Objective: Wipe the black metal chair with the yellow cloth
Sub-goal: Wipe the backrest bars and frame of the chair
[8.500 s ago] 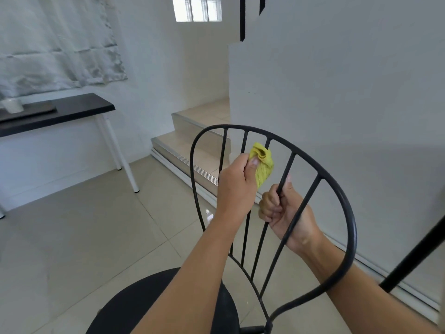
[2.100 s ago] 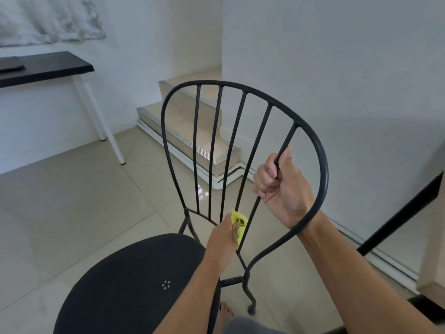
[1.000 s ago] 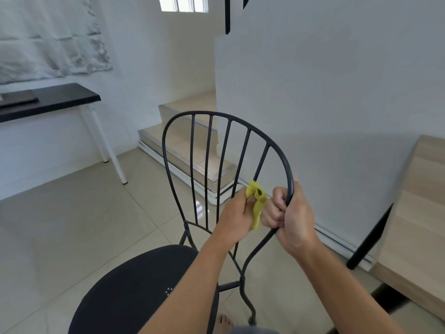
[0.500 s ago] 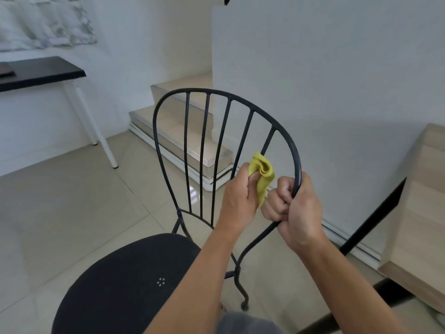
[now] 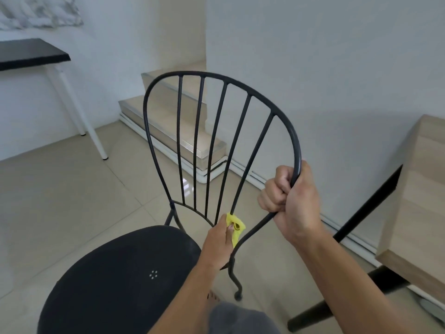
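10 o'clock: black-topped desk (image 5: 31,53) on white legs (image 5: 79,116), pale crumpled fabric (image 5: 36,13) on the wall above it. 12 o'clock: beige steps (image 5: 183,138) with white trim at the base (ribbed nosing strips on the edges). 3 o'clock: light-wood desk (image 5: 419,201), slanted black leg (image 5: 366,206) under it. Glossy beige floor tiles (image 5: 60,201) throughout, plain white wall (image 5: 337,56) at 1 o'clock.

Floor (image 5: 60,201): pale glossy tile. The black metal chair (image 5: 115,280) stands on it, one curled rear foot seen on tile. Left of the chair, a white-legged table (image 5: 31,53); beyond it, tiled steps (image 5: 168,121); right, a wooden table (image 5: 421,189).
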### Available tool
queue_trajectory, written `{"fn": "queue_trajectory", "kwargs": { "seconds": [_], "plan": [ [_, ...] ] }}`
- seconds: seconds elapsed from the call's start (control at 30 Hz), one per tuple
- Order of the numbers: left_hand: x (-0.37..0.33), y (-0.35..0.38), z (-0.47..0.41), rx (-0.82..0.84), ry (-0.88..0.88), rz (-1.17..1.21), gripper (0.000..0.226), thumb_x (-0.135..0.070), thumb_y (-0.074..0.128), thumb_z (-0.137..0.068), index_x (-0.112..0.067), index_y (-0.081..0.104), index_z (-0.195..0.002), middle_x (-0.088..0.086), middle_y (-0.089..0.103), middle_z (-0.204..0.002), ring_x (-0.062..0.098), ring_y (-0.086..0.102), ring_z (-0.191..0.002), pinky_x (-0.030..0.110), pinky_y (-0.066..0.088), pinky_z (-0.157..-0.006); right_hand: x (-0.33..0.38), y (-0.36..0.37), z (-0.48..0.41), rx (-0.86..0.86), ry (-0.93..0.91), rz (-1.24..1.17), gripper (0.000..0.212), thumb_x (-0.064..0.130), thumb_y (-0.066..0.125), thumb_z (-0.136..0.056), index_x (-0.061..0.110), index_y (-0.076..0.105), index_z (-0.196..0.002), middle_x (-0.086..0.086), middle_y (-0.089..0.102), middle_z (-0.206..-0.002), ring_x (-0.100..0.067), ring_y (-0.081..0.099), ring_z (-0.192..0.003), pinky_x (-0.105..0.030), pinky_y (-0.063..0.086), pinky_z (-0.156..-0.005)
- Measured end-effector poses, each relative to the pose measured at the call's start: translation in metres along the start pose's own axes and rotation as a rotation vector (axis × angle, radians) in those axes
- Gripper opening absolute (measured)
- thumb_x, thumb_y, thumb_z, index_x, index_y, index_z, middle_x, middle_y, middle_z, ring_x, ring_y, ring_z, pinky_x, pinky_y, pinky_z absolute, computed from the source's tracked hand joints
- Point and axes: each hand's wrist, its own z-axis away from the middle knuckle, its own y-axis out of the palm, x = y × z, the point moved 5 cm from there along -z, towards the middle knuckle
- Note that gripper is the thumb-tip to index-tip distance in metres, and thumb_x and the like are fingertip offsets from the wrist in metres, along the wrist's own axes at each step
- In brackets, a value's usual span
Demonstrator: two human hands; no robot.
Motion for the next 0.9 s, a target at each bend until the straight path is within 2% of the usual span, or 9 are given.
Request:
{"fn": "queue_trajectory", "kwargs": {
  "seconds": [0.07, 0.17, 0.27, 0.43, 0.57, 0.63, 0.7, 0.8, 0.9],
  "plan": [
    [-0.018, -0.014, -0.002, -0.012, 0.052, 0.001, 0.015, -0.028, 0.033, -0.103, -0.022, 0.045, -0.11, -0.002, 0.055, -0.079, 0.011, 0.055, -0.068, 0.015, 0.037, -0.055, -0.002, 0.0, 0.0, -0.005, 0.004, -0.004, 0.064, 0.037, 0.013, -0.107, 0.019, 0.025, -0.047, 0.003, 0.014, -0.042, -0.009, 0.01, -0.039, -0.026, 0.009, -0.044],
    [-0.067, -0.048, -0.013, -0.065, 0.21, 0.056, 0.012, -0.022, 0.035, -0.103, -0.022, 0.047, -0.101, -0.006, 0.049, -0.068, 0.008, 0.045, -0.058, 0.024, 0.036, -0.054, -0.002, 0.001, 0.0, -0.003, 0.004, -0.003, 0.065, 0.037, 0.014, -0.107, 0.02, 0.026, -0.046, 0.003, 0.014, -0.042, -0.009, 0.01, -0.039, -0.026, 0.008, -0.044],
    [-0.11, -0.076, -0.021, -0.086, 0.301, 0.071, 0.014, -0.023, 0.039, -0.102, -0.018, 0.051, -0.097, -0.003, 0.054, -0.073, 0.01, 0.051, -0.063, 0.026, 0.039, -0.058, -0.001, 0.002, 0.0, -0.001, -0.005, -0.02, 0.065, 0.037, 0.014, -0.107, 0.02, 0.026, -0.046, 0.003, 0.015, -0.041, -0.009, 0.01, -0.039, -0.028, 0.007, -0.045],
    [-0.172, -0.106, -0.035, -0.196, 0.347, 0.115, 0.017, -0.024, 0.04, -0.102, -0.013, 0.051, -0.095, 0.005, 0.056, -0.07, 0.019, 0.054, -0.062, 0.031, 0.042, -0.058, 0.0, 0.003, 0.002, -0.016, -0.003, -0.022, 0.061, 0.032, 0.016, -0.107, 0.019, 0.024, -0.048, 0.002, 0.016, -0.043, -0.011, 0.01, -0.039, -0.026, 0.007, -0.044],
    [-0.199, -0.122, -0.035, -0.242, 0.354, 0.161, 0.022, -0.025, 0.04, -0.102, -0.013, 0.049, -0.086, -0.003, 0.046, -0.063, 0.011, 0.041, -0.054, 0.028, 0.035, -0.052, 0.001, 0.0, 0.002, -0.016, -0.025, -0.009, 0.056, 0.024, 0.019, -0.105, 0.016, 0.026, -0.051, 0.001, 0.019, -0.043, -0.012, 0.012, -0.04, -0.024, 0.012, -0.041],
    [-0.193, -0.132, -0.026, -0.291, 0.333, 0.223, 0.026, -0.028, 0.039, -0.103, -0.019, 0.047, -0.08, -0.007, 0.043, -0.063, 0.008, 0.039, -0.054, 0.026, 0.034, -0.053, -0.003, -0.005, 0.001, -0.02, -0.04, -0.004, 0.05, 0.016, 0.024, -0.103, 0.014, 0.033, -0.054, -0.002, 0.026, -0.046, -0.015, 0.019, -0.042, -0.026, 0.02, -0.041],
    [-0.183, -0.147, -0.01, -0.352, 0.293, 0.329, 0.027, -0.029, 0.038, -0.103, -0.023, 0.047, -0.078, -0.011, 0.041, -0.062, 0.003, 0.039, -0.054, 0.019, 0.034, -0.052, 0.001, -0.013, -0.002, -0.033, -0.094, 0.017, 0.042, 0.012, 0.031, -0.099, 0.014, 0.046, -0.06, -0.005, 0.042, -0.056, -0.019, 0.035, -0.052, -0.03, 0.031, -0.052],
    [-0.164, -0.163, 0.014, -0.415, 0.21, 0.463, 0.03, -0.03, 0.037, -0.104, -0.023, 0.049, -0.077, -0.009, 0.042, -0.064, 0.0, 0.04, -0.055, 0.014, 0.034, -0.051, 0.014, -0.017, -0.015, -0.005, -0.147, 0.045, 0.031, 0.021, 0.04, -0.1, 0.012, 0.065, -0.084, -0.008, 0.062, -0.085, -0.021, 0.056, -0.08, -0.034, 0.043, -0.074],
    [-0.156, -0.165, 0.031, -0.397, 0.159, 0.494, 0.032, -0.035, 0.037, -0.103, -0.02, 0.049, -0.077, -0.006, 0.043, -0.067, 0.004, 0.041, -0.06, 0.021, 0.036, -0.056, 0.027, -0.01, -0.033, 0.11, -0.114, 0.035, 0.043, 0.033, 0.034, -0.106, 0.005, 0.065, -0.113, -0.012, 0.068, -0.11, -0.023, 0.063, -0.104, -0.036, 0.047, -0.09]
  ]
}}
